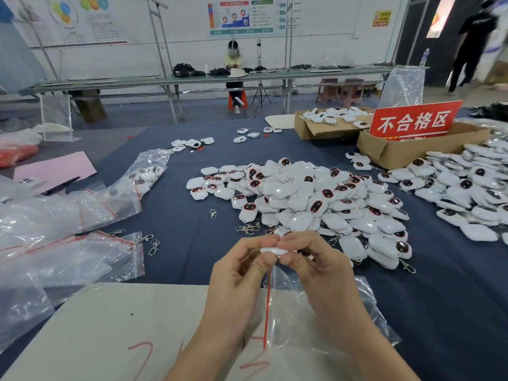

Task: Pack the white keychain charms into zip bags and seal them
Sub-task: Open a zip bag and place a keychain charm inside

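Charm (275, 250) | pinched by curled fingers of my left hand (239, 276) and right hand (319, 268) | over zip bag (302, 306), beside charm pile (302, 199)

Single view, head-worn, wide-angle. It faces forward and down across the table (176, 215). Left hand (242, 273) and right hand (319, 262) sit very near the lens at 6 o'clock, large in frame. Charm pile (302, 199) lies just beyond, toward 1 o'clock. Bench (192, 78) and wall (187, 37) stand well apart at 12 o'clock. Straight lines bow near the edges.
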Demonstrator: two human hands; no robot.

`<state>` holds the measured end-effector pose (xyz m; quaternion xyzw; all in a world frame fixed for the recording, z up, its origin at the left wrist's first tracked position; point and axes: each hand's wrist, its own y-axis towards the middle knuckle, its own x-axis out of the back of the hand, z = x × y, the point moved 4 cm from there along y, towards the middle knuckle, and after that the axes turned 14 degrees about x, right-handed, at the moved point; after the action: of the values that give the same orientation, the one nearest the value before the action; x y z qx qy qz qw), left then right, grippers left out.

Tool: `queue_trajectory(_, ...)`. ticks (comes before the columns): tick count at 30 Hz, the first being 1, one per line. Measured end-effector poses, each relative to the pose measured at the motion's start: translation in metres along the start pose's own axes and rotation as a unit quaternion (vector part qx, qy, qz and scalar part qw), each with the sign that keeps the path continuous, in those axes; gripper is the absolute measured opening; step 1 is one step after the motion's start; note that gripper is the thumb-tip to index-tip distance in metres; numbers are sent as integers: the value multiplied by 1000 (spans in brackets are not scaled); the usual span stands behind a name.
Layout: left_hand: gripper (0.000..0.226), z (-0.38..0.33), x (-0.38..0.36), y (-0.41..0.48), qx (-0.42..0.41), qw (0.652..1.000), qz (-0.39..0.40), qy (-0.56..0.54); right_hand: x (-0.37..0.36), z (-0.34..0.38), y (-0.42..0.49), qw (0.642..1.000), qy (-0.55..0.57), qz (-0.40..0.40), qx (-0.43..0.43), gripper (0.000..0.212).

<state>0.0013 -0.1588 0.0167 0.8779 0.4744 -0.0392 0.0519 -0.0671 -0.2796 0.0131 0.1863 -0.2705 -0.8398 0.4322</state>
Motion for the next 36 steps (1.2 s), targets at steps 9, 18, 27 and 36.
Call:
queue_trajectory(9, 22, 4, 2, 2, -5, 1000, 23, -1, -2, -3, 1, 997, 63, -14, -46, 13)
queue_trajectory(18, 50, 11, 2, 6, 33, 998, 46, -12, 2, -8, 0, 985, 40, -58, -158, 32)
queue_trajectory(27, 9, 8, 3, 4, 21, 999, -29, 17, 3, -1, 3, 993, 14, -63, -96, 33)
queue_trajectory(36, 11, 10, 4, 4, 16, 999, -24, 38, 3, -3, 0, 996, 1, -47, -72, 40)
